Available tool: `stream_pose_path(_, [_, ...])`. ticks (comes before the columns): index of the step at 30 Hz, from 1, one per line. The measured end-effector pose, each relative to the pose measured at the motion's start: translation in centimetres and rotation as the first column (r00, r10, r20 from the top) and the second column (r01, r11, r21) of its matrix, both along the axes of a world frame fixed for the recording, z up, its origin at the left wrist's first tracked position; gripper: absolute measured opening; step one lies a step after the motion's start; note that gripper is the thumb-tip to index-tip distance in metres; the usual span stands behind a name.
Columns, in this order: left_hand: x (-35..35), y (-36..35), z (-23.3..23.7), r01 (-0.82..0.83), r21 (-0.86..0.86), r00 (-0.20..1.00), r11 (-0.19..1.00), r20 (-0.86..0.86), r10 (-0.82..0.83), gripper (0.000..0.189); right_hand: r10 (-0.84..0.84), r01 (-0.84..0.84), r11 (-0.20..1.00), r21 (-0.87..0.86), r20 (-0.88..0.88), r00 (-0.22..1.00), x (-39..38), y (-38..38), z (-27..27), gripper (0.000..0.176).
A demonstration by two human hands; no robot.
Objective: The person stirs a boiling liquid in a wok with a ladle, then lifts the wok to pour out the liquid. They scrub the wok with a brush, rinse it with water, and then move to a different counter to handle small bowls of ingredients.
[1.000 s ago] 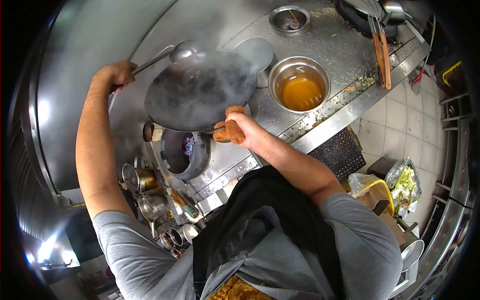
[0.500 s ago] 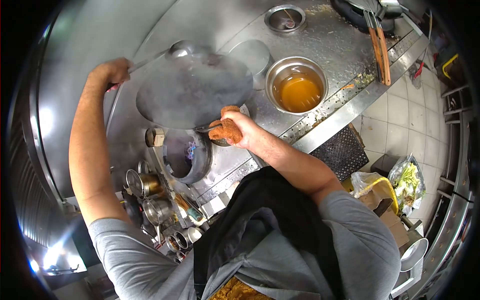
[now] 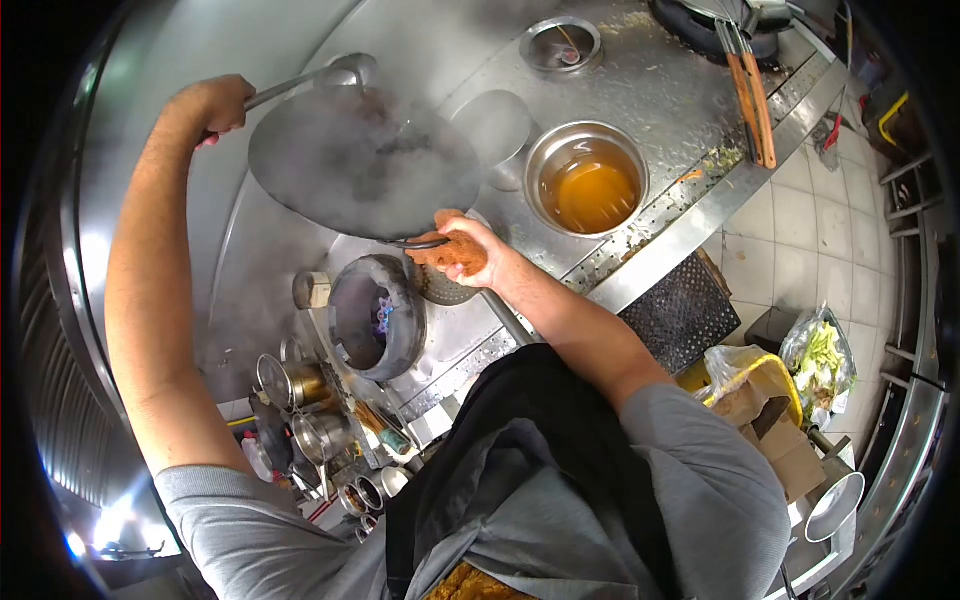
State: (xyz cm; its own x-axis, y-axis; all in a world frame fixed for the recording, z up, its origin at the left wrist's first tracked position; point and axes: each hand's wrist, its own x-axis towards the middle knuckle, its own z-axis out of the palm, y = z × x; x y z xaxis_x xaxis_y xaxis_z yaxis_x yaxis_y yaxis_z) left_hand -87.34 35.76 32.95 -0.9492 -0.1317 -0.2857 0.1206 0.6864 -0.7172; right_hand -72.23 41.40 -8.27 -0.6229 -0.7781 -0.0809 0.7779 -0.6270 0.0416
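Observation:
On the left, my left hand (image 3: 214, 106) is closed around the handle of a metal ladle (image 3: 352, 70), whose bowl sits at the far rim of a large dark wok (image 3: 300, 165). My right hand (image 3: 484, 256) grips the wok's near handle (image 3: 420, 243) through a folded orange-brown cloth (image 3: 448, 254). Thick steam rises from the wok and blurs whatever dark contents it has. The wok is held up beyond a round burner (image 3: 345, 345), where blue-purple flame shows inside the ring.
Right of the wok stands a metal pot (image 3: 535, 205) of amber liquid. Farther back is a small round metal container (image 3: 530, 45). Wooden-handled tools (image 3: 752, 110) lie at the counter's right edge. Several pots (image 3: 320, 435) and small containers stand lower left. A yellow-rimmed bin (image 3: 795, 390) is on the right.
The wok has shifted left and away from me, with both hands moving along. More of the burner and a perforated metal piece beside it now show. The ladle has moved farther back.

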Motion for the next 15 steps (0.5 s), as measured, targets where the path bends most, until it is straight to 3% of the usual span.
stream_pose_path(2, [0.4, 0.4, 0.4, -0.011, -0.036, 1.000, 0.999, 0.004, 0.011, 0.049, -0.010, 0.006, 0.996, -0.090, -0.053, 0.999, -0.3, -0.6, -0.9, 0.046])
stream_pose_path(4, [1.6, 0.1, 0.7, -0.004, 0.067, 0.996, 0.998, -0.090, 0.010, 0.060, -0.002, -0.005, 0.994, -0.108, -0.071, 0.998, -0.2, -1.3, -1.5, 0.041])
stream_pose_path(11, [5.0, -5.8, 1.7, -0.029, 0.227, 0.991, 0.974, -0.123, 0.058, 0.059, -0.024, 0.014, 0.998, -0.062, -0.164, 0.986, 1.9, -2.6, -2.2, 0.043])
stream_pose_path(13, [6.0, -8.9, 1.8, -0.026, 0.256, 0.995, 0.966, -0.084, 0.049, 0.058, 0.070, -0.094, 0.991, -0.092, -0.243, 0.968, 3.0, -3.3, -1.9, 0.041])
stream_pose_path(15, [7.2, -12.3, 1.9, -0.050, 0.287, 0.993, 0.957, -0.085, 0.078, 0.059, 0.080, -0.087, 0.996, -0.020, -0.215, 0.973, 5.1, -4.5, -1.3, 0.037])
